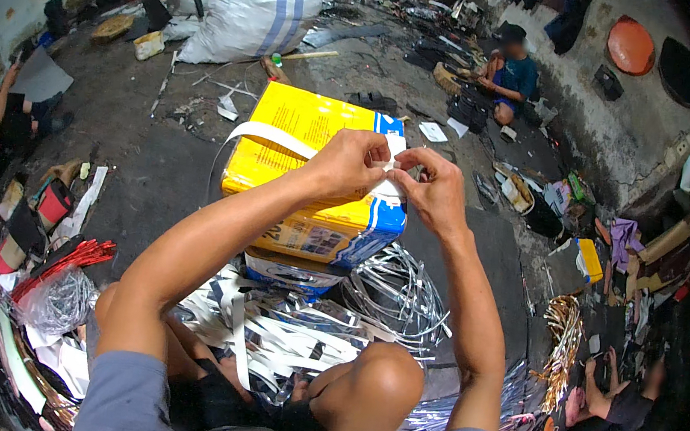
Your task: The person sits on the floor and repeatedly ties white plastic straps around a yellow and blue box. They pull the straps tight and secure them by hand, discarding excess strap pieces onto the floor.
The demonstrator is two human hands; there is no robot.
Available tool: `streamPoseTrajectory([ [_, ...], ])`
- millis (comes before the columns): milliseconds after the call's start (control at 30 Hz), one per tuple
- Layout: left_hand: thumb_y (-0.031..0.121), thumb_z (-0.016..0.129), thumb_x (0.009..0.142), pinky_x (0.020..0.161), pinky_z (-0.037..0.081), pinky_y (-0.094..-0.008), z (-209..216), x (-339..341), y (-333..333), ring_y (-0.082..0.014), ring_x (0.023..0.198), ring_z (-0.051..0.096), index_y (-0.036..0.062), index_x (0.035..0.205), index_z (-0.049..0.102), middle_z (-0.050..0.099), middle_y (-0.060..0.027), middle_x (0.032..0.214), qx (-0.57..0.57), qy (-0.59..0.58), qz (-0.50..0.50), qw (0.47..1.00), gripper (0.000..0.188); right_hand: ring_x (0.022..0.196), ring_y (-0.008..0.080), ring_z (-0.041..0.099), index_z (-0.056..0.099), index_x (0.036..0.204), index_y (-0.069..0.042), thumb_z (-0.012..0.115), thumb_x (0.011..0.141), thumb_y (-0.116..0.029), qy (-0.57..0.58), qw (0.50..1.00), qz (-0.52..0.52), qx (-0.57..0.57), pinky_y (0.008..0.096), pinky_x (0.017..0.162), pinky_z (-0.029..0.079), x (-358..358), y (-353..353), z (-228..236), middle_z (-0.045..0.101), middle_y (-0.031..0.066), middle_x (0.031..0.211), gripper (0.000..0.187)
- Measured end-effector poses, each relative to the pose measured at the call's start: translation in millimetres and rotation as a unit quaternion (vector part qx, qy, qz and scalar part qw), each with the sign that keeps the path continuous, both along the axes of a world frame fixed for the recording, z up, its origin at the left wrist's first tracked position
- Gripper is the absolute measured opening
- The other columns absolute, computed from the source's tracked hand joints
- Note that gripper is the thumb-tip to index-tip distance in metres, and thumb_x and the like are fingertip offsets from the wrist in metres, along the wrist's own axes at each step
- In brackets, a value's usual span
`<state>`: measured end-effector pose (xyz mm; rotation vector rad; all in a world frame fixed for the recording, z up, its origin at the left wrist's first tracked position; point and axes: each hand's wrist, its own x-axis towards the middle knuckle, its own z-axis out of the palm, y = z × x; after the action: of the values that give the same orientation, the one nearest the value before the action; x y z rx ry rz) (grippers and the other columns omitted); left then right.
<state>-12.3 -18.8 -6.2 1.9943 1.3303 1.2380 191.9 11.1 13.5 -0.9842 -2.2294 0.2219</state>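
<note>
A yellow and blue cardboard box (280, 182) stands in front of my bent knees. Above the right end of its top, my left hand (356, 161) and my right hand (436, 188) meet with thumbs and fingertips pinched. Between them is a small flat white strip (395, 146), partly covered by the fingers. A longer white band (273, 133) lies over the box's left part, curving down past its left edge and running under my left hand. Whether the two white pieces join is hidden.
White strips (295, 339) and silvery strips (404, 296) are heaped between my legs and the box. Red strips (76, 264) lie at left, golden strips (560, 345) at right. A large white sack (246, 5) stands beyond. Other people sit along both sides.
</note>
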Motion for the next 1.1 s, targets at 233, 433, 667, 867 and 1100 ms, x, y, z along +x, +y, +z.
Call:
streamPoseTrajectory([
  [233, 0.011, 0.077, 0.085, 0.074, 0.055, -0.0356, -8.5, 5.8, 7.3, -0.024, 0.081, 0.07, 0.0004, 0.097, 0.076, 0.072, -0.0149, 0.093, 0.073, 0.022, -0.019, 0.997, 0.016, 0.068, 0.021, 0.063, 0.078, 0.107, -0.011, 0.08, 0.088, -0.025, -0.063, 0.994, 0.008, 0.092, 0.0353, 0.063, 0.051, 10.9, -9.4, -0.2, 0.07, 0.0048, 0.092, 0.024],
  [433, 0.015, 0.078, 0.084, 0.074, 0.058, -0.0389, -12.1, 5.7, 10.6, -0.0315, 0.081, 0.073, 0.0017, 0.092, 0.079, 0.072, -0.0179, 0.091, 0.084, 0.009, -0.011, 0.996, 0.015, 0.073, 0.025, 0.069, 0.079, 0.106, -0.011, 0.076, 0.092, -0.022, -0.057, 0.985, 0.037, 0.159, 0.0366, 0.065, 0.054, 12.6, -11.2, -0.5, 0.07, 0.007, 0.095, 0.018],
  [667, 0.013, 0.08, 0.084, 0.076, 0.058, -0.0361, -8.5, 4.5, 9.4, -0.0264, 0.083, 0.073, 0.0002, 0.096, 0.078, 0.073, -0.0165, 0.093, 0.033, -0.007, -0.005, 0.999, 0.018, 0.078, 0.0256, 0.071, 0.079, 0.105, -0.009, 0.073, 0.094, -0.021, -0.095, 0.984, 0.046, 0.144, 0.0367, 0.068, 0.056, 13.9, -12.3, 5.9, 0.07, 0.0075, 0.097, 0.017],
  [867, 0.014, 0.078, 0.081, 0.074, 0.057, -0.0401, -5.8, 3.8, 4.5, -0.0319, 0.079, 0.072, 0.0002, 0.089, 0.077, 0.071, -0.0172, 0.087, 0.073, 0.028, -0.006, 0.997, 0.016, 0.083, 0.0281, 0.07, 0.077, 0.103, -0.01, 0.072, 0.093, -0.021, -0.111, 0.982, 0.058, 0.142, 0.0401, 0.072, 0.057, 16.9, -10.3, 4.7, 0.068, 0.0068, 0.095, 0.016],
  [1100, 0.012, 0.078, 0.081, 0.07, 0.054, -0.0345, -8.3, 1.5, 10.0, -0.0232, 0.076, 0.068, 0.0008, 0.086, 0.076, 0.069, -0.0133, 0.085, 0.055, 0.034, -0.029, 0.997, 0.012, 0.076, 0.0211, 0.068, 0.079, 0.103, -0.006, 0.076, 0.09, -0.016, -0.062, 0.989, 0.104, 0.09, 0.035, 0.067, 0.054, 21.0, -1.8, 3.6, 0.068, 0.0077, 0.098, 0.016],
])
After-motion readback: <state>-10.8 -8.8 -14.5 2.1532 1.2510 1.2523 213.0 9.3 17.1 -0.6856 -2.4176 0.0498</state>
